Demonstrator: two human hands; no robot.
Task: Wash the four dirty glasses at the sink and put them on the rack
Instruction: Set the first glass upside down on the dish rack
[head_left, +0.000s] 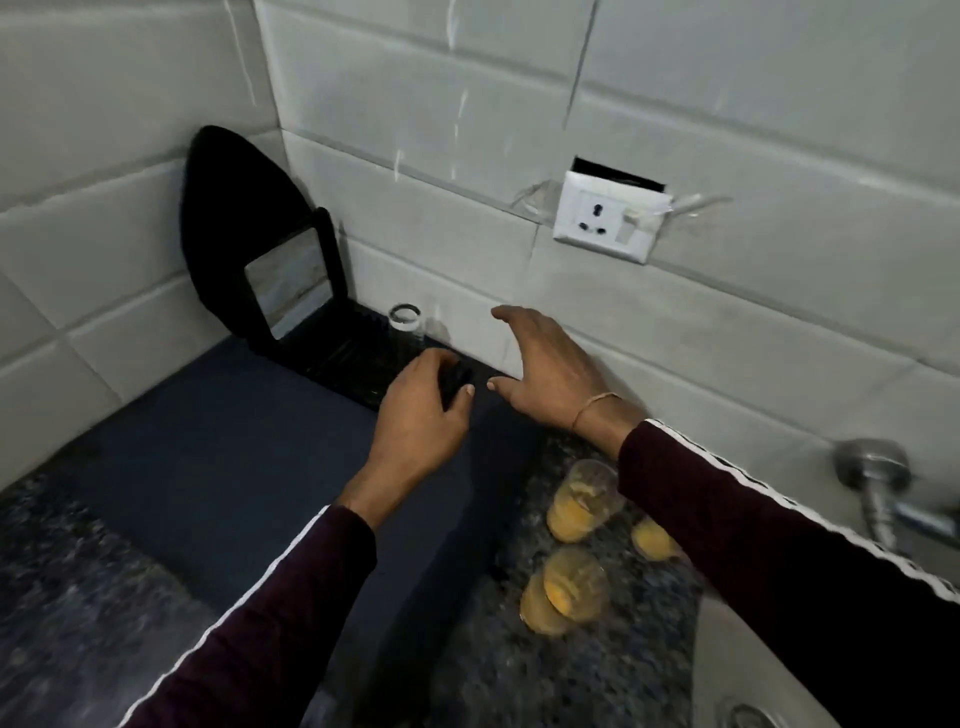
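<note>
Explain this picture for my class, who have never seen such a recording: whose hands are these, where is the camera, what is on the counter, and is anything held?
There is no machine: one camera worn on a person's head looks down at their bare hands. The left hand is closed around something small and dark; what it is cannot be told. The right hand is open, holding nothing, reaching towards the tiled wall. On the speckled counter lie a dark mat and a black rack with one clear glass on it. Three glasses smeared with yellow stand near the sink.

three orange-smeared glasses (582, 501) (upright), granite counter (519, 675)
</note>
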